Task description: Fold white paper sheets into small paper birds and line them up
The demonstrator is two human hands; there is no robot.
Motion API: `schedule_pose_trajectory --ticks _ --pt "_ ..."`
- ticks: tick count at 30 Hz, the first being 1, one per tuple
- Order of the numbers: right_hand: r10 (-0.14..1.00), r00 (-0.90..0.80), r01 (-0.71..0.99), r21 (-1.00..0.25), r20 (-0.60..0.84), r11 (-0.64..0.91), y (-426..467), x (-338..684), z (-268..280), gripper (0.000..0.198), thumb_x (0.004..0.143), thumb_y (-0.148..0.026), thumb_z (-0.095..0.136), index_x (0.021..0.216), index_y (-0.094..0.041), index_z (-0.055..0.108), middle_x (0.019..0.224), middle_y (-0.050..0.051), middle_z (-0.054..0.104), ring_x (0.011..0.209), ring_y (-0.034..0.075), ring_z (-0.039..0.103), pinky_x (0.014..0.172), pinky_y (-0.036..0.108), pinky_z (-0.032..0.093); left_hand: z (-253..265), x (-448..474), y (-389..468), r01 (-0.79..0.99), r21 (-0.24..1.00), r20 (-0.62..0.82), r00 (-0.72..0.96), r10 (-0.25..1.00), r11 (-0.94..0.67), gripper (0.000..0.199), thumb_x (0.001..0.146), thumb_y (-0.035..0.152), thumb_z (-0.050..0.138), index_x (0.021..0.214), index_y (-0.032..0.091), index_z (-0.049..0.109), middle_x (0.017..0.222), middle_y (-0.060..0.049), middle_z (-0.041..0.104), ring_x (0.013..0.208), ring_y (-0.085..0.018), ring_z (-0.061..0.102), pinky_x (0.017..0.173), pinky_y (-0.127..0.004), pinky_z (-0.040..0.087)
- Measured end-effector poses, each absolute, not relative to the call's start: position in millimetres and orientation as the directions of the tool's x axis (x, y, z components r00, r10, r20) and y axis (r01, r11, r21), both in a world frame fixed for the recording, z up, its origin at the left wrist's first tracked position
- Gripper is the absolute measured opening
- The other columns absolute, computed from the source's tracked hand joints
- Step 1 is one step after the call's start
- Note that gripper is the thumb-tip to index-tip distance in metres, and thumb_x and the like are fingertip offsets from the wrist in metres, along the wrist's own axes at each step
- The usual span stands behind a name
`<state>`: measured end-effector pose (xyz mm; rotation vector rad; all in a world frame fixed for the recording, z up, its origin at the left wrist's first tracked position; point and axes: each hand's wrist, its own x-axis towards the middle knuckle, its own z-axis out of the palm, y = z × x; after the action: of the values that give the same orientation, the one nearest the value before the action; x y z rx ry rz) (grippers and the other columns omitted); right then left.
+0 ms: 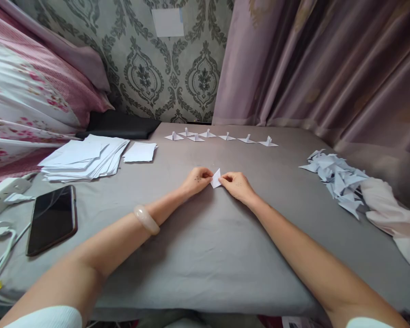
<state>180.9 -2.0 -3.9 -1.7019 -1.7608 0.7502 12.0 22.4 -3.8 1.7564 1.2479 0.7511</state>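
Note:
Between my hands is a small folded piece of white paper [216, 178], kite-shaped with a point facing up. My left hand [198, 180] pinches its left edge, and a pale bangle circles that forearm. On the other side my right hand [237, 184] grips the right edge between thumb and fingers. Beyond them, several folded white paper figures [227, 136] with flat wings and an upright part stand in a loose row. A heap of folded white paper pieces [340, 175] lies at the right.
At the left are a stack of white paper sheets [82, 159], a smaller pile of paper squares [140, 152], a phone [52, 219] and a white power strip [7, 193] with cables. Behind lies a black flat item [123, 125]. A pale cloth [386, 205] rests by the right edge.

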Motion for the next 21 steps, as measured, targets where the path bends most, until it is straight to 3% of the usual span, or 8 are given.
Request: schedule_pose_trajectory --ticks 3,7,16,21 --pt "0.999 -0.039 0.742 -0.668 0.031 0.049 3.8 183.4 -3.4 0.013 0.077 -0.028 0.06 0.077 -0.02 0.069 0.079 0.003 0.071 0.076 0.017 0.064 0.071 0.028 0.044 -8.2 12.5 27.0 0.56 0.788 0.065 0.335 0.94 -0.254 0.019 0.076 0.017 0.056 0.086 0.013 0.071 0.077 -0.004 0.065 0.069 -0.013 0.056 0.067 -0.024 0.044" --pt "0.996 -0.055 0.764 -0.639 0.067 0.085 5.2 187.8 -9.2 0.018 0.073 -0.031 0.065 0.088 -0.021 0.068 0.084 0.002 0.068 0.073 0.015 0.06 0.069 0.027 0.043 -13.6 7.9 33.8 0.617 0.709 0.124 0.369 0.921 -0.342 0.021 0.074 0.022 0.062 0.091 0.014 0.071 0.083 -0.005 0.062 0.068 -0.012 0.053 0.068 -0.025 0.044" --pt "0.981 -0.06 0.714 -0.679 0.184 0.171 -2.5 191.2 -20.3 0.029 0.073 -0.03 0.067 0.102 -0.024 0.065 0.094 0.001 0.065 0.063 0.01 0.051 0.068 0.027 0.043 -15.0 -7.4 47.9 0.383 0.872 0.06 0.534 0.843 -0.305 0.029 0.072 0.033 0.062 0.094 0.015 0.07 0.074 0.002 0.054 0.058 -0.007 0.041 0.056 -0.02 0.035" --pt "0.979 -0.078 0.657 -0.728 0.189 0.193 -4.1 191.9 -19.2 0.019 0.073 -0.029 0.065 0.092 -0.023 0.065 0.088 0.0 0.063 0.057 0.009 0.048 0.064 0.026 0.042 -15.3 -10.0 48.6 0.35 0.893 0.04 0.566 0.824 -0.283 0.023 0.074 0.028 0.06 0.09 0.014 0.068 0.068 0.003 0.051 0.057 -0.007 0.041 0.054 -0.019 0.034"
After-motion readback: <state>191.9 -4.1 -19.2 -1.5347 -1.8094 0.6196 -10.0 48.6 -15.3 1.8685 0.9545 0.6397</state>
